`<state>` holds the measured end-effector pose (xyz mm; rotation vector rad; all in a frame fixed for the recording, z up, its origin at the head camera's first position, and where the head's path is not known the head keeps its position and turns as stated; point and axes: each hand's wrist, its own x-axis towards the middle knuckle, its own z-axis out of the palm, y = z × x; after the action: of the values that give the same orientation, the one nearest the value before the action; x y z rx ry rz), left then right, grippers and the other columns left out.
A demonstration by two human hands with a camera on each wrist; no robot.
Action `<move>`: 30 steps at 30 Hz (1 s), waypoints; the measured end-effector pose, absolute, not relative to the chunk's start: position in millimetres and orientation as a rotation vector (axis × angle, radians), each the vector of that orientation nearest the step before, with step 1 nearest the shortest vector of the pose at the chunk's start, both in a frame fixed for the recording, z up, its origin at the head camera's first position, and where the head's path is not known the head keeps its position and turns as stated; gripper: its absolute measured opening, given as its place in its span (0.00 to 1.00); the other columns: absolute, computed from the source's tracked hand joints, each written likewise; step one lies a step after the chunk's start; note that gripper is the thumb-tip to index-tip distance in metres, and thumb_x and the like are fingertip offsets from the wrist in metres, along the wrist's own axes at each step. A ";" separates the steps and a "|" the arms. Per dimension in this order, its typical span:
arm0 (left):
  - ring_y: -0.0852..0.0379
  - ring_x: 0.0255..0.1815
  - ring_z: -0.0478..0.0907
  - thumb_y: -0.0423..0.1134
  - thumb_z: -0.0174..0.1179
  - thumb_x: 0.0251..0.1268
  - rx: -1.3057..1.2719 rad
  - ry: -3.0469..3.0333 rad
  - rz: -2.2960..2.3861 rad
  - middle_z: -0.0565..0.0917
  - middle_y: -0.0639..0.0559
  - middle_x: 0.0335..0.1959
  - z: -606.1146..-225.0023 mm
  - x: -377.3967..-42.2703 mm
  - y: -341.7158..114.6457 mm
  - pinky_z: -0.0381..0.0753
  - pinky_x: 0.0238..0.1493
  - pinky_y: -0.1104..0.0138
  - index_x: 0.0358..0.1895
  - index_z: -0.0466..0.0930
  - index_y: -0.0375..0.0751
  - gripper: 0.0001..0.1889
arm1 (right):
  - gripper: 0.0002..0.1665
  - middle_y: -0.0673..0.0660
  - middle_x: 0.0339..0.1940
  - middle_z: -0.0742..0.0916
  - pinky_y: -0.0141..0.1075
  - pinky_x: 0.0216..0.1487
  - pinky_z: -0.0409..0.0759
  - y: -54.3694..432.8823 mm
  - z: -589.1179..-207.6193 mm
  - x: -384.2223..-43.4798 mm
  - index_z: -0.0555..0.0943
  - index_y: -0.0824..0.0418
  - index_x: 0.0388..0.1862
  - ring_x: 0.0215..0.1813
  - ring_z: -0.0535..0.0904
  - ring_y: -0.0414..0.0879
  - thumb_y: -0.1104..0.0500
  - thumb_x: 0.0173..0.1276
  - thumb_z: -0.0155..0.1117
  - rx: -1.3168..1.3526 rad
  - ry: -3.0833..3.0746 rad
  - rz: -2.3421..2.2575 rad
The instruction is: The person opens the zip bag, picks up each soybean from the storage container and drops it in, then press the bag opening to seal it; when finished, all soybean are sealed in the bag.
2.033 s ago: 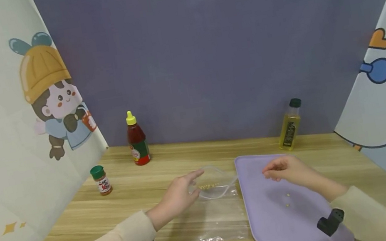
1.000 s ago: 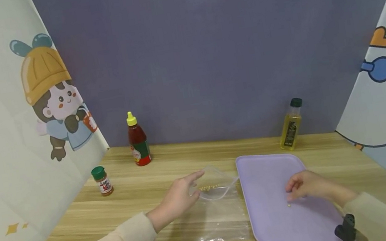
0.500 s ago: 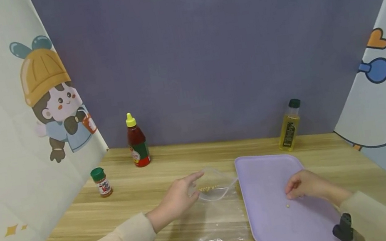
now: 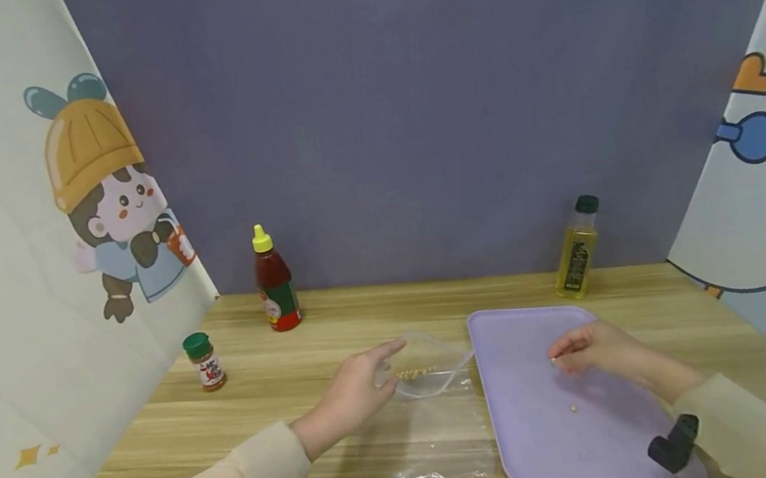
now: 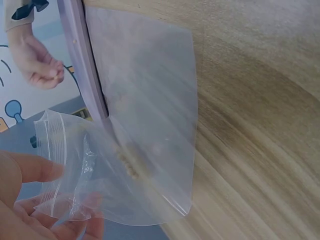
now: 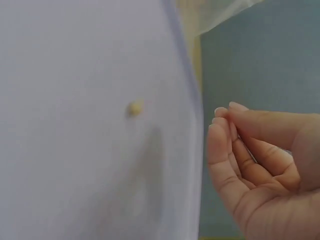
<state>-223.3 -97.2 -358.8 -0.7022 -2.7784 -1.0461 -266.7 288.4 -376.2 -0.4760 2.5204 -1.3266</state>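
My left hand (image 4: 353,394) holds the mouth of a clear zip-lock bag (image 4: 432,432), its thumb and fingers spread at the rim so the mouth gapes. Several small yellow soybeans (image 5: 127,162) lie inside the bag. Above the lilac tray (image 4: 537,449), my right hand (image 4: 597,355) has its thumb and fingertips together, with a pale speck at the tips in the head view, a soybean mostly hidden by the fingers. One more soybean (image 6: 135,107) rests on the tray, just nearer the person than the right hand.
Behind the tray stands an oil bottle (image 4: 575,250) with a dark green cap. At the back left are a red sauce bottle (image 4: 276,285) with a yellow tip and a small green-capped spice jar (image 4: 205,363). The bag lies on the wooden table along the tray's left edge.
My right hand came down to the tray, and one of two soybeans there was picked up; it has now risen slightly and shifted left. My left hand stays on the bag.
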 end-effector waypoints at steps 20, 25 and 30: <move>0.52 0.32 0.81 0.29 0.60 0.61 -0.696 -2.778 -1.049 0.78 0.35 0.60 -358.7 -225.2 -96.8 0.70 0.12 0.74 0.69 0.68 0.42 0.30 | 0.18 0.54 0.34 0.88 0.35 0.37 0.82 178.2 -326.9 -260.5 0.82 0.73 0.46 0.31 0.81 0.42 0.59 0.64 0.68 -0.672 2.449 -1.525; 0.48 0.42 0.83 0.29 0.60 0.61 -0.706 -2.768 -1.045 0.79 0.35 0.59 -358.5 -225.6 -96.3 0.71 0.14 0.72 0.68 0.69 0.42 0.29 | 0.16 0.61 0.31 0.88 0.32 0.29 0.79 157.9 -326.6 -261.2 0.83 0.72 0.44 0.26 0.78 0.42 0.60 0.63 0.68 -0.737 2.545 -1.451; 0.41 0.54 0.80 0.28 0.60 0.61 -0.723 -2.760 -1.054 0.79 0.36 0.59 -358.4 -225.7 -95.7 0.74 0.18 0.71 0.68 0.69 0.41 0.29 | 0.13 0.58 0.31 0.89 0.31 0.27 0.78 148.1 -328.0 -261.0 0.85 0.70 0.42 0.27 0.78 0.41 0.61 0.63 0.68 -0.752 2.635 -1.368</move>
<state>-225.7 -95.7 -358.4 -0.7226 -2.7600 -1.0536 -261.0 148.1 -328.0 -0.7520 2.6351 -1.3679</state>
